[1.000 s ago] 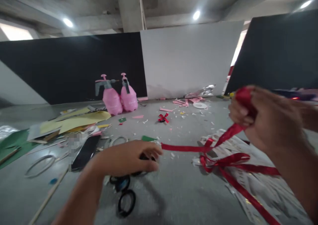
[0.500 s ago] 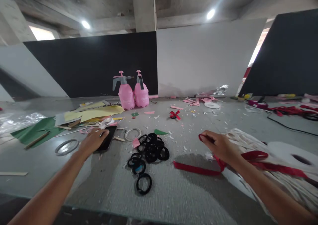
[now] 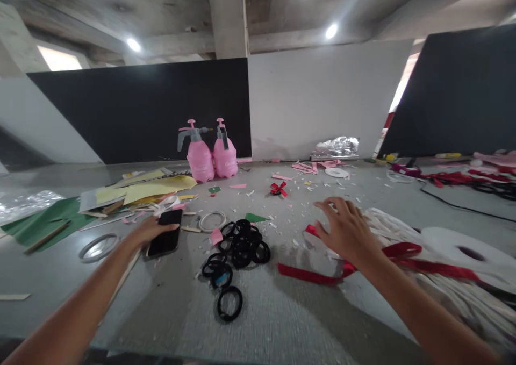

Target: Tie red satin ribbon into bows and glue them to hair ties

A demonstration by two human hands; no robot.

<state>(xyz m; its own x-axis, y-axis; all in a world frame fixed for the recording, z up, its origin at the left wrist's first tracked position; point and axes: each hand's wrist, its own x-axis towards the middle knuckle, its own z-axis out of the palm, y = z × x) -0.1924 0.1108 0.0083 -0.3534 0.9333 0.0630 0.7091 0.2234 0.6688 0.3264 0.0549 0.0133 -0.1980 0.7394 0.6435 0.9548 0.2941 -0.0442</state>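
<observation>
My left hand (image 3: 147, 231) grips the left side of a dark smartphone (image 3: 167, 238), its thumb lying across the screen and its other fingers hidden. On the right, my right hand (image 3: 345, 228) hovers open above a red ribbon (image 3: 310, 274), fingers apart and nothing between them. One ribbon end lies flat on the table, and another part curls just below the fingers. Between my hands lies a pile of black hair ties (image 3: 242, 244), with a single hair tie (image 3: 229, 303) nearest the table's front edge. Farther back sits a small red bow (image 3: 278, 188).
Two pink spray bottles (image 3: 200, 160) stand at the back. Yellow sheets (image 3: 161, 186) and green sheets (image 3: 44, 217) lie to the left, near a grey ring (image 3: 99, 247). At the right are a white ribbon roll (image 3: 471, 255) and white strands (image 3: 387, 225). Scraps litter the table.
My right hand has opened and let go of the red ribbon, which has dropped below it. My left hand has shifted on the smartphone, which now shows more of its screen.
</observation>
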